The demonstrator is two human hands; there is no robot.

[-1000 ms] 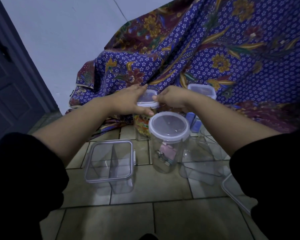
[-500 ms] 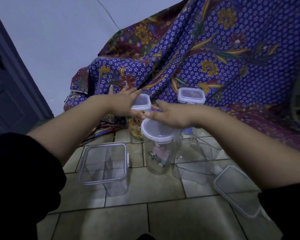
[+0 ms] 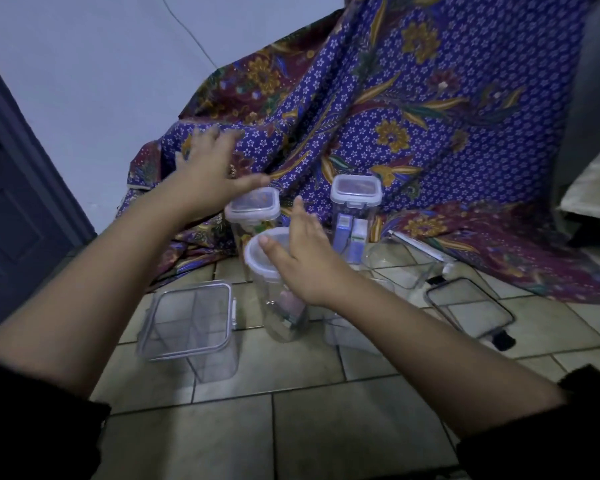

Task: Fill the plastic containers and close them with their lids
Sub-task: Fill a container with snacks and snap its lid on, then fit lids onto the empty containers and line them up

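Across the upper right hangs the purple flowered batik cloth (image 3: 430, 116). At lower left stands the clear square plastic box with a grey-rimmed lid (image 3: 191, 323). At centre is the tall round clear jar with a white lid (image 3: 274, 308), and just behind it the tall clear jar with a square lid (image 3: 253, 206).

We judge these light, stiff and slick. They are best gripped round the walls, with lids pressed at the rim.

Our right hand (image 3: 302, 263) lies flat, fingers straight, over the round lid. Our left hand (image 3: 205, 171) hovers spread, holding nothing. Half a second ago both were at the square lid; the left has since lifted away.
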